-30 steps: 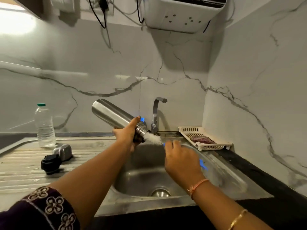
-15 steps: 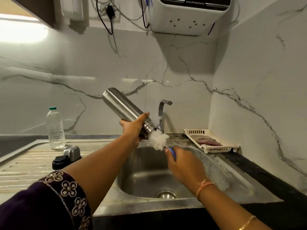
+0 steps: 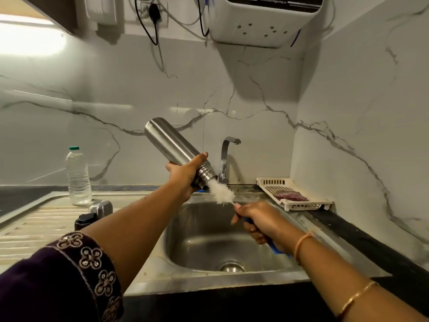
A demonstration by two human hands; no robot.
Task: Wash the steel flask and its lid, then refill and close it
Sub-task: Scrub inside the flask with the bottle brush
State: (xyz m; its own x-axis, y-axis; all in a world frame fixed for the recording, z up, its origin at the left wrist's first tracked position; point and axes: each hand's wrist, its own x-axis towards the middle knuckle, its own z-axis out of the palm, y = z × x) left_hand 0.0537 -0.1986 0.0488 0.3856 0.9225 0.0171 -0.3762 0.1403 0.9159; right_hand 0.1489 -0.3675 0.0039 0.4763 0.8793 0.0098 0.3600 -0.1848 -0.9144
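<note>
One steel flask (image 3: 171,145), one brush (image 3: 221,194), one plastic bottle (image 3: 78,177), one tap (image 3: 226,159), one sink (image 3: 197,231), one tray (image 3: 270,188)

Steel drainboard (image 3: 34,225): water bottle (image 3: 78,177) upright, flask lid (image 3: 102,207) just beside; tray (image 3: 299,205) far right.

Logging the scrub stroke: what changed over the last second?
Right hand drew the brush partway out of the flask mouth, toward the person; more of its head shows. Left hand still grips the flask, right the brush handle; lid still on the drainboard.
</note>
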